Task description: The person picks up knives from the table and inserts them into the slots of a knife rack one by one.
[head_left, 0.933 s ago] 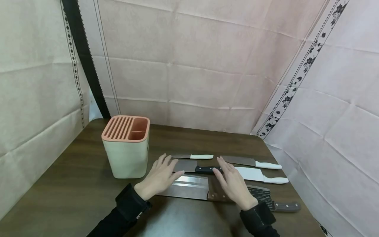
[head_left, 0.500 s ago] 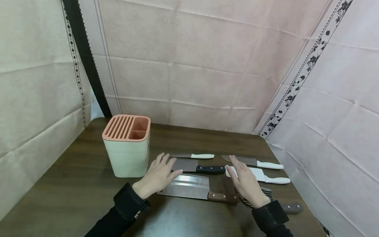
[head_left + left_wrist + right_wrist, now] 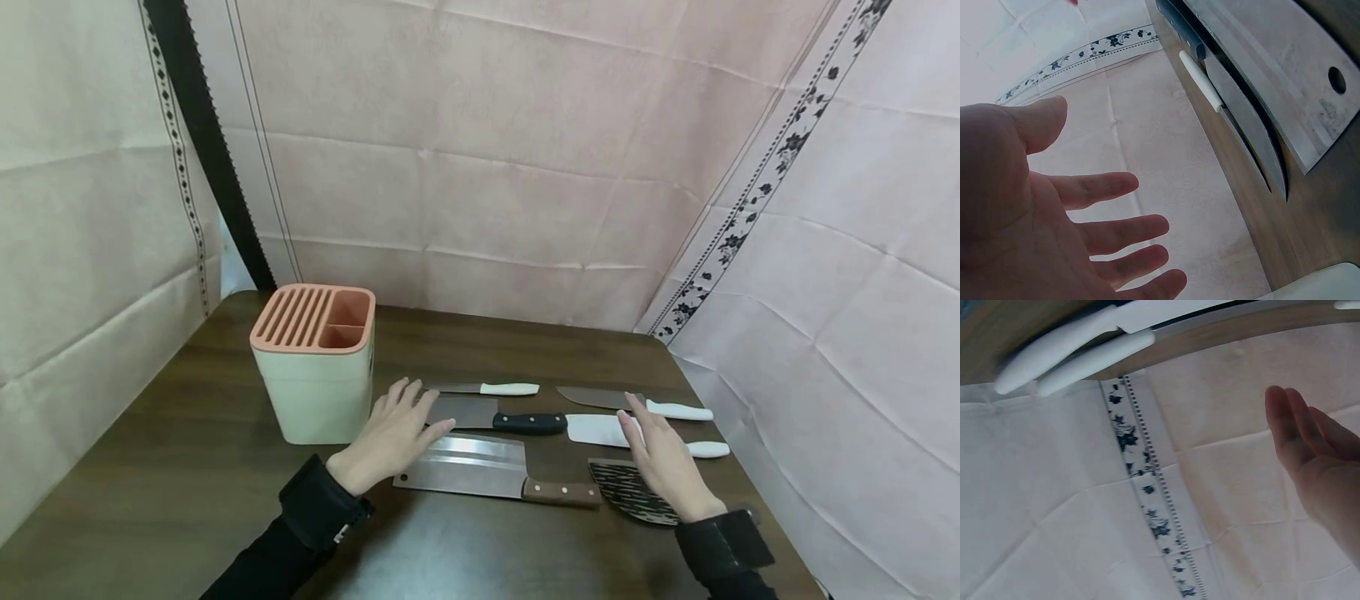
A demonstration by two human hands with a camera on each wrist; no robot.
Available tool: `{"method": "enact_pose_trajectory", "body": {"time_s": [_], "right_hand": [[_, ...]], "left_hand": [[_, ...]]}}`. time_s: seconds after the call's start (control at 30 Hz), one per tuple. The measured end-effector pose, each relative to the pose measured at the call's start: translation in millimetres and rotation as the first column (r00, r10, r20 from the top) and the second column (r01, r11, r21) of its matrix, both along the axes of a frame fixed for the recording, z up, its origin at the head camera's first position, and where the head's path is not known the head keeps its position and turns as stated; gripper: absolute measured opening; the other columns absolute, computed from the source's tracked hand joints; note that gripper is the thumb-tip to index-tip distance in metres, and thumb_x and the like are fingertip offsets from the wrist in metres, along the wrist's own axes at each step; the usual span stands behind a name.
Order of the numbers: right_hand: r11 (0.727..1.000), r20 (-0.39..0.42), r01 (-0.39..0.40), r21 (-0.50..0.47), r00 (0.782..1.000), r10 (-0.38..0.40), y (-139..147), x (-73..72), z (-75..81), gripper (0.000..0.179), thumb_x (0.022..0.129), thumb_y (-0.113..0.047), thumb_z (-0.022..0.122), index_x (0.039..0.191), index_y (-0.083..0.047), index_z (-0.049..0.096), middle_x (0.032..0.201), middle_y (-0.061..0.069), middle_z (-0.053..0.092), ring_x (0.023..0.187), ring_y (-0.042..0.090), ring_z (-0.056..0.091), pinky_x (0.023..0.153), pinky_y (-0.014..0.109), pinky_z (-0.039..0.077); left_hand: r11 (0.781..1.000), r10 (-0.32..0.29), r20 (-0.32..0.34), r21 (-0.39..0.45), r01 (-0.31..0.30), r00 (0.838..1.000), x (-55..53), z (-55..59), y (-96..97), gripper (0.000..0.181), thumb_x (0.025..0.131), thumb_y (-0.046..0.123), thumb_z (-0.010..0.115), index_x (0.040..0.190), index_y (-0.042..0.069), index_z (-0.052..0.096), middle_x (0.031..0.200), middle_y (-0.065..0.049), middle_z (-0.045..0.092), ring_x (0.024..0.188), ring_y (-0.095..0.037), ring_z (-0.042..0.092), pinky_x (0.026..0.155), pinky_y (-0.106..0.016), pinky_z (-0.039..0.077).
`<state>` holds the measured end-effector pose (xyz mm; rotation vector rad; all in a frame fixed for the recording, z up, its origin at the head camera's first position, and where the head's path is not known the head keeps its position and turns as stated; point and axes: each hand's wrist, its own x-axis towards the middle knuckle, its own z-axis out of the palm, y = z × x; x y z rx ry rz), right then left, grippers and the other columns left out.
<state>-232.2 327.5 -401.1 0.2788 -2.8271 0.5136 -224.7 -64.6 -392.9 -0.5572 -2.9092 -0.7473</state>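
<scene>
Several knives lie flat on the table. My left hand, fingers spread and holding nothing, hovers over the blade side of a wood-handled cleaver and a black-handled knife. Behind them is a small white-handled knife. On the right, my right hand holds nothing, its fingers extended above a white cleaver and a dark patterned knife, whose handle is mostly hidden by the wrist. Another white-handled knife lies farther back. In the left wrist view the cleaver's hole shows.
A pale green knife block with a pink slotted top stands at the table's left, close to my left hand. Pale cloth hangs around the back and sides of the brown table.
My right hand has moved right, from over the black handle to over the white cleaver and patterned knife. My left hand has stayed nearly in place. The knives lie as before.
</scene>
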Motion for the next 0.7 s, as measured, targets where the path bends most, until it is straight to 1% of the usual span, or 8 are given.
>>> {"method": "enact_pose_trajectory", "body": {"time_s": [0.2,0.27,0.33,0.4,0.5,0.53,0.63,0.7], "right_hand": [[0.999,0.048,0.035,0.029,0.998,-0.037,19.8,-0.5,4.8,0.055,0.105,-0.035,0.033,0.147,0.002,0.034,0.135,0.032,0.051,0.121,0.05,0.049,0.095,0.063,0.04],[0.998,0.065,0.04,0.042,0.997,-0.043,26.4,0.3,5.6,0.051,0.104,-0.027,0.037,0.145,0.004,0.036,0.125,0.031,0.057,0.108,0.046,0.057,0.087,0.058,0.046],[0.998,0.105,0.042,0.048,0.993,-0.047,33.0,1.2,5.7,0.049,0.101,-0.018,0.041,0.143,0.007,0.037,0.1,0.026,0.065,0.082,0.034,0.061,0.073,0.046,0.049],[0.997,0.144,0.038,0.064,0.989,-0.047,39.7,2.7,4.2,0.05,0.095,-0.009,0.046,0.141,0.01,0.038,0.075,0.019,0.062,0.059,0.02,0.052,0.059,0.035,0.043],[0.993,0.202,0.03,0.113,0.978,-0.052,49.3,5.9,0.5,0.053,0.087,-0.003,0.052,0.136,0.014,0.041,0.083,0.029,0.064,0.044,0.012,0.032,0.054,0.029,0.036],[0.99,0.216,0.03,0.135,0.975,-0.059,52.6,7.1,-1.3,0.053,0.085,-0.002,0.054,0.134,0.015,0.043,0.095,0.034,0.064,0.042,0.012,0.034,0.055,0.03,0.039],[0.977,0.265,0.048,0.208,0.959,-0.104,61.2,10.5,-6.5,0.053,0.083,-0.003,0.059,0.131,0.015,0.046,0.128,0.041,0.048,0.063,0.032,0.06,0.071,0.043,0.05],[0.969,0.32,0.066,0.238,0.937,-0.142,65.8,11.9,-10.1,0.054,0.082,-0.004,0.061,0.131,0.014,0.046,0.128,0.04,0.049,0.089,0.045,0.064,0.078,0.051,0.05]], "left_hand": [[1.0,0.007,-0.006,-0.012,-0.007,1.0,-1.2,1.6,-1.4,0.059,0.099,0.044,0.048,0.14,0.001,0.046,0.147,-0.029,0.038,0.141,-0.046,0.025,0.11,-0.064,0.027],[1.0,0.01,-0.005,-0.019,-0.01,1.0,-1.6,1.4,-1.8,0.059,0.099,0.045,0.048,0.14,0.001,0.046,0.147,-0.028,0.038,0.141,-0.046,0.026,0.11,-0.064,0.027],[1.0,0.011,-0.004,-0.023,-0.011,1.0,-2.0,1.1,-2.1,0.06,0.099,0.045,0.048,0.14,0.001,0.046,0.147,-0.029,0.038,0.141,-0.046,0.026,0.11,-0.064,0.027],[1.0,0.011,-0.005,-0.025,-0.011,1.0,-2.3,0.8,-2.3,0.06,0.099,0.045,0.048,0.14,0.001,0.046,0.147,-0.029,0.038,0.141,-0.046,0.026,0.11,-0.064,0.027],[1.0,0.011,-0.007,-0.028,-0.011,1.0,-2.5,0.2,-2.2,0.06,0.099,0.045,0.049,0.139,0.001,0.046,0.147,-0.029,0.038,0.14,-0.046,0.027,0.11,-0.063,0.028],[0.999,0.011,-0.009,-0.031,-0.011,1.0,-2.5,0.0,-2.2,0.06,0.099,0.045,0.049,0.139,0.002,0.046,0.147,-0.029,0.038,0.14,-0.046,0.027,0.11,-0.063,0.028],[0.999,0.012,-0.011,-0.032,-0.012,1.0,-2.1,-0.4,-2.3,0.059,0.098,0.045,0.05,0.139,0.002,0.046,0.146,-0.029,0.039,0.14,-0.046,0.028,0.109,-0.063,0.028],[0.999,0.013,-0.011,-0.032,-0.014,1.0,-1.6,-0.6,-2.5,0.059,0.098,0.044,0.05,0.139,0.002,0.047,0.146,-0.029,0.04,0.139,-0.046,0.028,0.109,-0.063,0.028]]}}
